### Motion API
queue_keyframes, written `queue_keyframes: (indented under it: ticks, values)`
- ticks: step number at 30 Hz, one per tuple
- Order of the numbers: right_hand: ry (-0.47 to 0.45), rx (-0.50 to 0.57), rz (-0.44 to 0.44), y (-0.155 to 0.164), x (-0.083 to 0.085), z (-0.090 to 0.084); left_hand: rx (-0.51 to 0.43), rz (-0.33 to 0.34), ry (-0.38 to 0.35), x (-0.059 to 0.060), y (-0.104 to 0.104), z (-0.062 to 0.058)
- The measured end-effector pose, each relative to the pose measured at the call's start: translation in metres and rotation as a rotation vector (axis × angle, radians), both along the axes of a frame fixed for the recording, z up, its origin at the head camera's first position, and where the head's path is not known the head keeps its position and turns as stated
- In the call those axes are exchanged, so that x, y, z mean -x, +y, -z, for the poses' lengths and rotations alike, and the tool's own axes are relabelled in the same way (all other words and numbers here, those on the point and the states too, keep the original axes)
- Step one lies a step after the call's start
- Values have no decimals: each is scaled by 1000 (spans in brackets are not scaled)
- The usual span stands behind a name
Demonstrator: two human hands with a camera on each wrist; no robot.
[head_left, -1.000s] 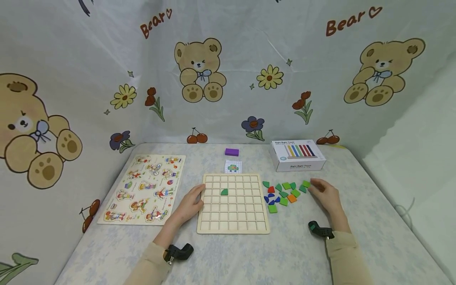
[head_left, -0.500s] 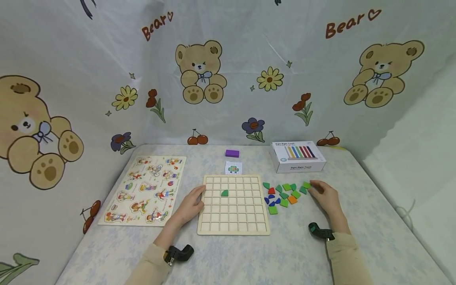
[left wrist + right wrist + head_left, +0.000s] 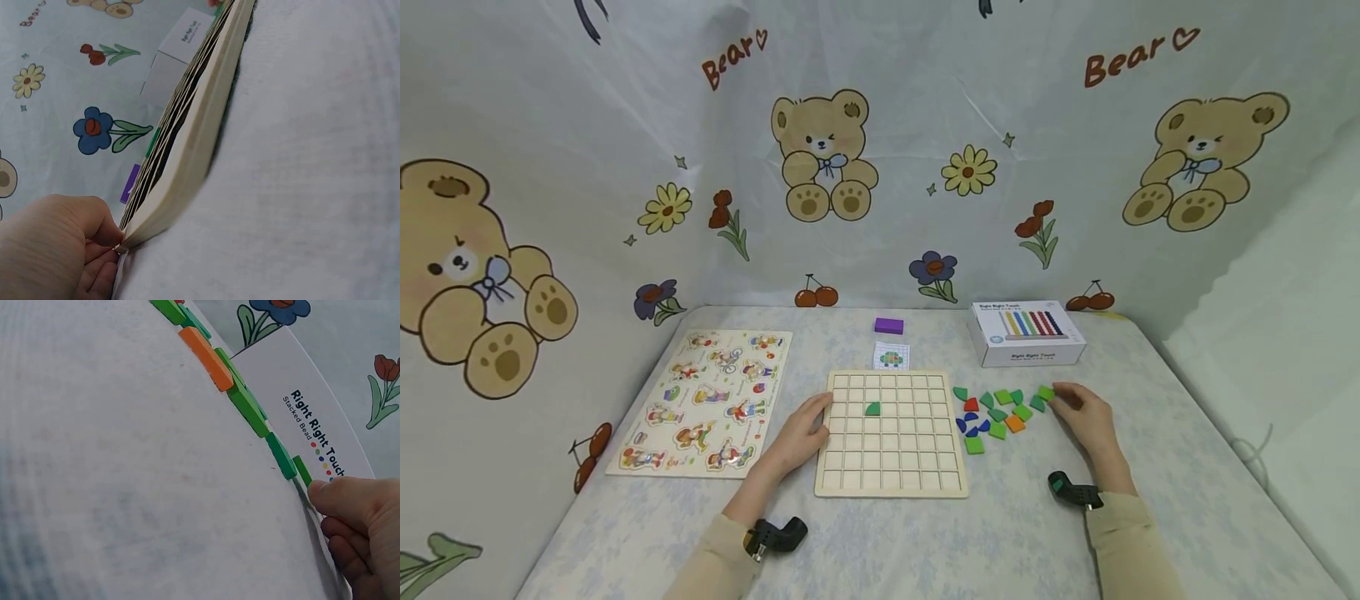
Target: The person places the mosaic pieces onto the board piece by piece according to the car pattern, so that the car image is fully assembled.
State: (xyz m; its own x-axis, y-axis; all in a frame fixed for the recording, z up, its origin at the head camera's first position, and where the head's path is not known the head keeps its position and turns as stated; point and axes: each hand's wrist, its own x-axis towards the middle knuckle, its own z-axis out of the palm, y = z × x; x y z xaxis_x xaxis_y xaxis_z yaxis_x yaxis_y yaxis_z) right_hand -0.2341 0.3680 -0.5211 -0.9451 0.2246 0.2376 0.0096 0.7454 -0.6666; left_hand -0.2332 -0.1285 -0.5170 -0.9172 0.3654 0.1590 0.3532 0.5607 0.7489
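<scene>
While the cloth-covered table (image 3: 1000, 542) is carrying the whole layout, the picture puzzle board (image 3: 703, 404) is lying along its left edge. The wooden grid board (image 3: 891, 493) is lying flat around mid-table. Progress looking early: colour is showing in just one cell, and many loose pieces (image 3: 997, 430) are lying outside, on the side toward the table's right edge.

Both sleeved forearms (image 3: 711, 554) are reaching in from the table's near side, a dark camera unit (image 3: 778, 534) riding on each wrist. The white box (image 3: 1028, 335) is sitting by the far right corner.

Left hand (image 3: 800, 433) is holding the grid board's left edge in a narrow pinch, thumb against the rim, probably steadying it. Right hand (image 3: 1086, 419) is resting low beyond the right end of the scatter, thumb and fingertip narrowly pinching a green square (image 3: 1046, 392) by its right-hand side, other fingers curling under; whether the square is lifting off the cloth, cannot tell.

The printed card (image 3: 891, 357) is lying just past the grid board's far edge, the purple block (image 3: 889, 326) beyond it, near the table's far edge. The dark-green quarter-round (image 3: 872, 409) is sitting in the third row from the far edge, third column from the left.
</scene>
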Motion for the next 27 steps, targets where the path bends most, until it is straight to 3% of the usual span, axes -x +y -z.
queue_keyframes:
  ticks: [7,10,16,27]
  values:
    - [-40,108,50,-1,0,-9,3,7,9,-2,0,2]
    - [-36,106,41,-3,1,-18,4,5,15,-2,0,0]
    - [2,76,-14,-12,1,-36,-2,5,20,-2,0,-2]
    - [28,109,-84,-39,6,-52,2,2,17,-2,1,-3]
